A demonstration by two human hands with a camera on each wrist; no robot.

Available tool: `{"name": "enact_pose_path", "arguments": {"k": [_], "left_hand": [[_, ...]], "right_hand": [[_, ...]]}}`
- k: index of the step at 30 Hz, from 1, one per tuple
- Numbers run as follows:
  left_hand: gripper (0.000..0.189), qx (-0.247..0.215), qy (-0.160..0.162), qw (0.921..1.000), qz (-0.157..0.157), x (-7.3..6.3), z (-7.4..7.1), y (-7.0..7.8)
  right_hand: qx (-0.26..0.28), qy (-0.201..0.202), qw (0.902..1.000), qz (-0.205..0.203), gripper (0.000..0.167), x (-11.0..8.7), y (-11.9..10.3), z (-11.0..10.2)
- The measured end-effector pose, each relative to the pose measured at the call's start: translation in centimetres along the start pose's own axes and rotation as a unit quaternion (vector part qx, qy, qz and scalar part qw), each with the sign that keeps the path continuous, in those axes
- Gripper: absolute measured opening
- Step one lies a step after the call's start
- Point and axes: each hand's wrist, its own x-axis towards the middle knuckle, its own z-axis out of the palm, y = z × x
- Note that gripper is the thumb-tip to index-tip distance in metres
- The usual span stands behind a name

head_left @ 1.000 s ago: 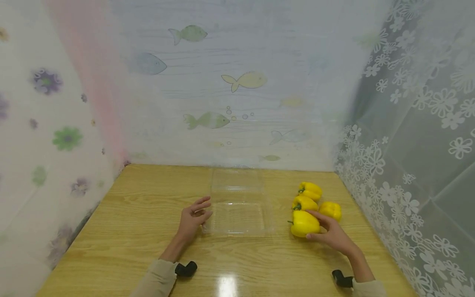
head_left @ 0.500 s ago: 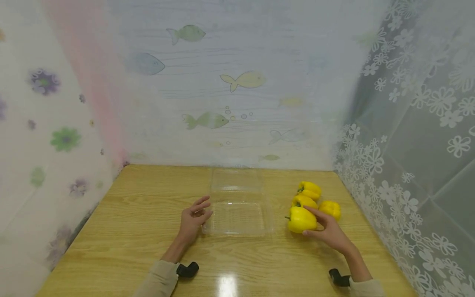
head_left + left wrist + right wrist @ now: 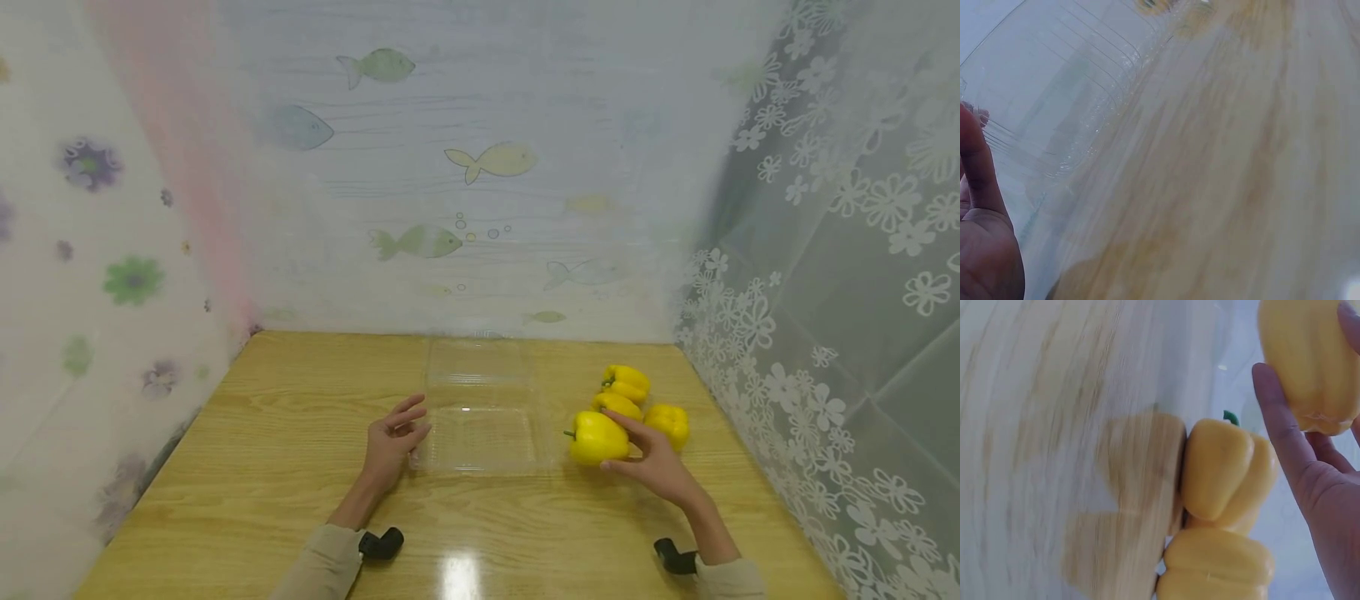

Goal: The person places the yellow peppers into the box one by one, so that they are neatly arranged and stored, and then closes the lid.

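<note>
My right hand (image 3: 652, 467) holds a yellow bell pepper (image 3: 597, 439) between thumb and fingers, its green stem pointing left. In the right wrist view this bell pepper (image 3: 1307, 359) is raised off the table, with a finger along its side. Several more yellow bell peppers (image 3: 626, 383) lie just behind and beside that hand. A clear plastic clamshell container (image 3: 483, 437) stands at the middle of the table, its lid (image 3: 478, 360) folded back. At its left edge my left hand (image 3: 388, 446) pinches the rim; in the left wrist view the thumb and a fingertip meet at the plastic.
The wood-grain table (image 3: 285, 450) reaches back to a curtain (image 3: 480, 200) printed with fish. Flowered curtains hang along the left and right sides. A black bent piece (image 3: 381, 544) sits at the left wrist, with another like it at the right.
My right hand has lifted the front bell pepper and carried it left toward the container, away from the other peppers. The left hand stays at the container's rim.
</note>
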Motion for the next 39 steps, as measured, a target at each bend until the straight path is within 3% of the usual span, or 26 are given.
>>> {"name": "enact_pose_path", "arguments": {"k": [9,20,31,39], "left_hand": [[0.039,0.004,0.001,0.9999,-0.013,-0.1,0.1,0.3],[0.04,-0.001,0.012,0.9998,-0.017,0.1,0.3,0.0],[0.039,-0.005,0.017,0.9996,-0.021,0.1,0.4,-0.1],[0.041,0.002,0.013,0.9997,-0.019,0.1,0.4,-0.2]], "right_hand": [[0.028,0.006,0.9991,-0.03,0.077,0.4,0.0,1.2],[0.03,0.025,0.9986,-0.035,0.076,1.1,-0.8,2.5],[0.1,0.051,0.9897,-0.089,0.078,2.4,-1.2,5.5],[0.112,0.03,0.9876,-0.106,0.077,3.4,-1.7,7.2]]}}
